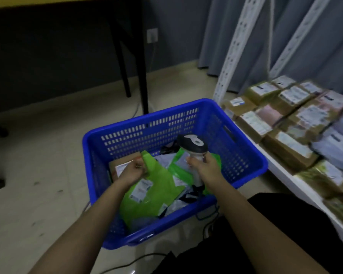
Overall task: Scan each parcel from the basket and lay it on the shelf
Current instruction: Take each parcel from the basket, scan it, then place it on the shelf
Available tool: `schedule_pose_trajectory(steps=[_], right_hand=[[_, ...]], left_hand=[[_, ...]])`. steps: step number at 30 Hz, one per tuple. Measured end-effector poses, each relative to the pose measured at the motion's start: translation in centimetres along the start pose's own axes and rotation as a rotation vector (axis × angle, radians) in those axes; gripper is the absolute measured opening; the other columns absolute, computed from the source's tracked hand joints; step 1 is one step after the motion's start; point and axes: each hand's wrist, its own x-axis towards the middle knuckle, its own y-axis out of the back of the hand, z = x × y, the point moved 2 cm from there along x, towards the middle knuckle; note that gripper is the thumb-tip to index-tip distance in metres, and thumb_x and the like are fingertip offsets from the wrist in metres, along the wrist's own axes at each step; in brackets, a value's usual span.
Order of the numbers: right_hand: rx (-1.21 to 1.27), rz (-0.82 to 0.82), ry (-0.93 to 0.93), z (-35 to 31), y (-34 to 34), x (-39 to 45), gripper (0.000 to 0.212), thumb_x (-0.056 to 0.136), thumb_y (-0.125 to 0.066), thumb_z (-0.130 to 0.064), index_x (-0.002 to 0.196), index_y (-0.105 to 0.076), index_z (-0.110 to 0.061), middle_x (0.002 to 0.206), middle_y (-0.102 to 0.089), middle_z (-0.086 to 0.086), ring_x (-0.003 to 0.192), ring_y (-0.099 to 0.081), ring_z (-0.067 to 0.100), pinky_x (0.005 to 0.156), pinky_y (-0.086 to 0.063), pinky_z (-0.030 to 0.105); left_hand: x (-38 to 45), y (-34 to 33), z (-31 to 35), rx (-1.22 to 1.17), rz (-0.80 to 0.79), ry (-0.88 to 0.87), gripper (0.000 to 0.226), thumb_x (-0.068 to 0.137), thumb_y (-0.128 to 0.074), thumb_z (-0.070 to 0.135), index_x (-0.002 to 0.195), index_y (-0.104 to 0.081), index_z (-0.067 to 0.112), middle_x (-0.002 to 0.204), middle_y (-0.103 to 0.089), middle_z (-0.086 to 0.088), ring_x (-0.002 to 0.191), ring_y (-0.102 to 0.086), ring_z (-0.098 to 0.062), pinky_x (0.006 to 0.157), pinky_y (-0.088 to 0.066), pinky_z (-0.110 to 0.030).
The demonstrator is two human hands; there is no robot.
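A blue plastic basket [246,155] stands on the floor in front of me, holding several parcels. A large green mailer bag [154,192] with a white label lies on top, next to a brown cardboard parcel [123,165] at the left. My left hand [132,173] reaches into the basket and pinches the green bag's upper edge, just over the brown parcel. My right hand [205,168] grips the handle of a white and black barcode scanner [193,146], held upright above the parcels, head pointing away from me.
A low white shelf [285,176] on the right carries several brown and grey labelled parcels [289,143] in rows, with white perforated uprights [233,50] behind. A black table leg [141,62] stands beyond the basket. Cables [206,220] trail on the tiled floor near my knees.
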Motion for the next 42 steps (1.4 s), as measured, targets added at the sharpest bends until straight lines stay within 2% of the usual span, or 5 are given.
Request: schedule_pose_trajectory(steps=[7, 16, 30, 33, 42], right_hand=[[-0.075, -0.105, -0.023, 0.2, -3.8, 2.9, 0.04, 0.097, -0.056, -0.016, 0.136, -0.047, -0.015, 0.095, -0.06, -0.002, 0.075, -0.056, 0.013, 0.065, -0.048, 0.028], [-0.112, -0.174, -0.056, 2.2, -10.2, 7.6, 0.051, 0.1, -0.053, -0.018, 0.147, -0.033, -0.016, 0.119, -0.051, -0.003, 0.098, -0.052, 0.014, 0.079, -0.046, 0.02], [-0.046, -0.106, -0.237, 6.5, -10.0, 13.2, 0.041, 0.097, -0.056, -0.014, 0.137, -0.045, -0.009, 0.103, -0.055, 0.003, 0.079, -0.052, 0.011, 0.063, -0.046, 0.022], [-0.05, -0.092, -0.244, 7.3, -9.4, 13.4, 0.04, 0.098, -0.055, -0.014, 0.136, -0.047, -0.009, 0.097, -0.055, 0.0, 0.077, -0.052, 0.012, 0.06, -0.044, 0.022], [-0.024, -0.099, -0.264, 7.6, -9.7, 14.6, 0.025, 0.097, -0.056, -0.014, 0.122, -0.051, -0.012, 0.088, -0.055, -0.002, 0.074, -0.052, 0.011, 0.056, -0.046, 0.017]], left_hand=[[5.8, 0.0, -6.9, -0.004, 0.065, 0.101, 0.035, 0.092, -0.058, 0.013, 0.125, -0.054, 0.0, 0.132, -0.053, -0.019, 0.119, -0.051, -0.037, 0.1, -0.042, -0.042], [11.6, -2.0, -10.2, 0.16, -0.009, 0.139, 0.044, 0.097, -0.052, 0.013, 0.138, -0.044, -0.001, 0.144, -0.041, -0.021, 0.135, -0.035, -0.033, 0.099, -0.022, -0.021], [16.5, -5.2, -14.3, 0.572, -0.436, -0.084, 0.067, 0.09, -0.048, 0.038, 0.151, -0.022, 0.028, 0.16, 0.002, -0.011, 0.145, -0.006, -0.039, 0.113, -0.02, -0.05], [17.3, -4.6, -13.8, 0.478, -0.206, -0.101, 0.06, 0.086, -0.042, 0.042, 0.138, -0.049, 0.013, 0.147, -0.039, -0.017, 0.133, -0.037, -0.04, 0.108, -0.029, -0.043], [19.4, -2.2, -15.1, 0.183, 0.167, 0.373, 0.069, 0.09, -0.059, 0.026, 0.147, -0.02, 0.016, 0.156, 0.006, -0.022, 0.142, -0.003, -0.043, 0.114, -0.019, -0.05]])
